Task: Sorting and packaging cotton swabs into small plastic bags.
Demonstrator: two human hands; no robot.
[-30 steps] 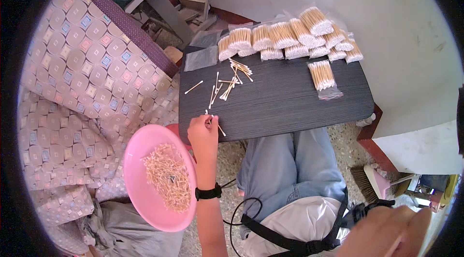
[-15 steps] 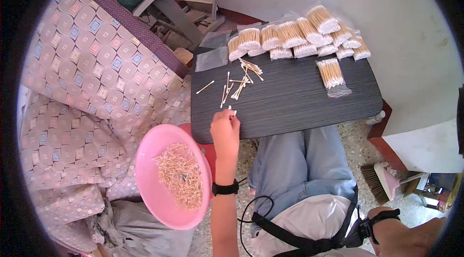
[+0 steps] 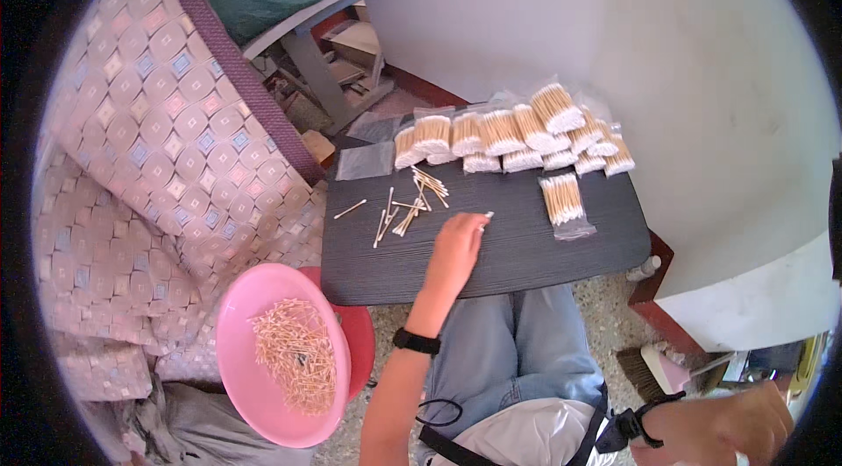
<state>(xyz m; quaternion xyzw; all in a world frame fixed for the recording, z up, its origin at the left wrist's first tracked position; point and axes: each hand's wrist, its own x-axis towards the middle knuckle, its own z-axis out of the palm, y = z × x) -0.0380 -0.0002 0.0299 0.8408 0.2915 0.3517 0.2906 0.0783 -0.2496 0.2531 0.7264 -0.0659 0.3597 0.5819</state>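
My left hand [image 3: 458, 245] is over the front middle of a dark table, its fingers pinched on cotton swabs [image 3: 488, 215] whose white tips poke out past the fingertips. How many it holds is hidden. Loose cotton swabs [image 3: 427, 189] lie scattered on the table's left half, beyond the hand. To the hand's right lies a clear bag of cotton swabs [image 3: 562, 200]. My right hand [image 3: 759, 424] is off at the lower right, away from the table, with its fingers too unclear to read.
Filled swab bags [image 3: 502, 133] are piled along the back of the table [image 3: 517, 256], beside flat clear bags [image 3: 366, 161]. A pink basin [image 3: 237, 378] of loose swabs stands at the left on a red stool [image 3: 358, 343]. A brush [image 3: 645, 374] lies on the floor at right.
My left hand has moved right across the table with the swabs, from near its left front to the middle. The whole view has shifted, and my right hand now shows more fully.
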